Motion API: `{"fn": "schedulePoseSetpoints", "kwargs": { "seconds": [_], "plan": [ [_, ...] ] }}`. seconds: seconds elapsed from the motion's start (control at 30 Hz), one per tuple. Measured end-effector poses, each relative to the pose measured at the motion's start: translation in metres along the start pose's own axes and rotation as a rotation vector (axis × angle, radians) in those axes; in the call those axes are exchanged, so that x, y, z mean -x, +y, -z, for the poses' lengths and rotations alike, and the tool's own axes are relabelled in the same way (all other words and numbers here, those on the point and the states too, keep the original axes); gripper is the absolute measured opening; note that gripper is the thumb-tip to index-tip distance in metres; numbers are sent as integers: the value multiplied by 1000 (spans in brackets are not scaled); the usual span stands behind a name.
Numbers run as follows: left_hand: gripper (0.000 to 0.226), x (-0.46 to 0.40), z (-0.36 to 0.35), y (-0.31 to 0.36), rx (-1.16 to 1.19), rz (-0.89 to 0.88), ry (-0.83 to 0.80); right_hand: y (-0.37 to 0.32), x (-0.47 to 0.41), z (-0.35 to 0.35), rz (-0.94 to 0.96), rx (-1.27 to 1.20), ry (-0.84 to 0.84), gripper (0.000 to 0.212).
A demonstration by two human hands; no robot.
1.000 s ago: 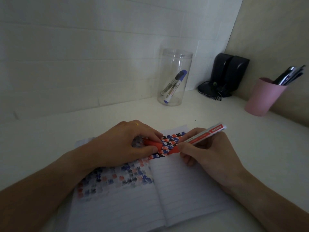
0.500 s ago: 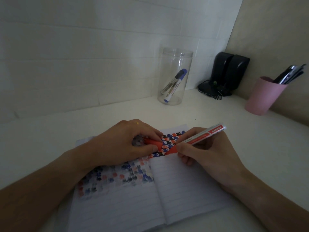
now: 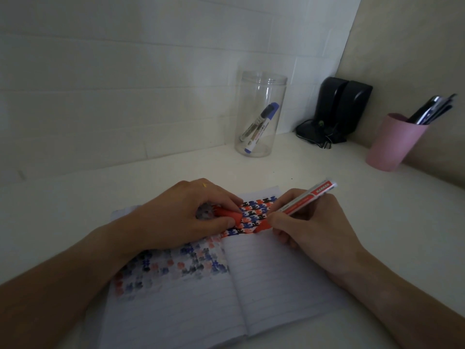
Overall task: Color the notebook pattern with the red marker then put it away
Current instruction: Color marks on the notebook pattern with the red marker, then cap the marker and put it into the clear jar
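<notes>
On the open notebook [image 3: 251,285], the right hand [image 3: 314,227] grips the red marker [image 3: 302,201] with its tip on the pattern [image 3: 254,217], while the left hand [image 3: 181,215], just beside, pinches the red cap [image 3: 227,214].

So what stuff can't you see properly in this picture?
Head view only:
- Tip of the red-and-white marker: hidden by the right hand.
- Page under the left hand: covered; it also half hides the red marker cap.
- Dark pens in the pink plastic cup: too dim to count.
- Open lined notebook: near corner cut off.
</notes>
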State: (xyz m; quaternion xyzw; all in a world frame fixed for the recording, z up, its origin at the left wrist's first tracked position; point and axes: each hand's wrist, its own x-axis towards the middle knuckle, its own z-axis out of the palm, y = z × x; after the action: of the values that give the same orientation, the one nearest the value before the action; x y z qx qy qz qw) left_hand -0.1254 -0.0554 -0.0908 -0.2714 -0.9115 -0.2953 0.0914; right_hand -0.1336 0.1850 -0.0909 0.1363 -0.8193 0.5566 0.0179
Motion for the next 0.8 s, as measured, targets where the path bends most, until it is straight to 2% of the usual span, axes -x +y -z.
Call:
{"fn": "schedulePoseSetpoints", "kwargs": {
  "seconds": [0.17,0.27,0.33,0.4,0.57,0.63,0.7,0.8],
  "plan": [
    [26,-1,-1,0,-24,12,-5,-8,-5,10,94,-221,90,3],
    [26,-2,0,0,-34,9,-14,-14,-5,13,123,-436,87,12],
    [26,-2,0,1,-41,10,-12,-15,-3,8,79,-586,37,21],
    [25,-1,-1,1,-42,15,-3,-12,-2,1,0,-617,25,24],
    [26,-1,-1,5,-64,28,18,-6,-4,0,-123,-631,46,11],
    [25,-1,-1,6,-69,38,85,-6,-4,3,-144,-678,43,14],
    [21,-1,0,6,-80,57,219,-5,-5,4,-157,-697,51,19],
    [21,-2,1,5,-103,74,339,-5,-5,3,-165,-714,64,17]
  ]
}}
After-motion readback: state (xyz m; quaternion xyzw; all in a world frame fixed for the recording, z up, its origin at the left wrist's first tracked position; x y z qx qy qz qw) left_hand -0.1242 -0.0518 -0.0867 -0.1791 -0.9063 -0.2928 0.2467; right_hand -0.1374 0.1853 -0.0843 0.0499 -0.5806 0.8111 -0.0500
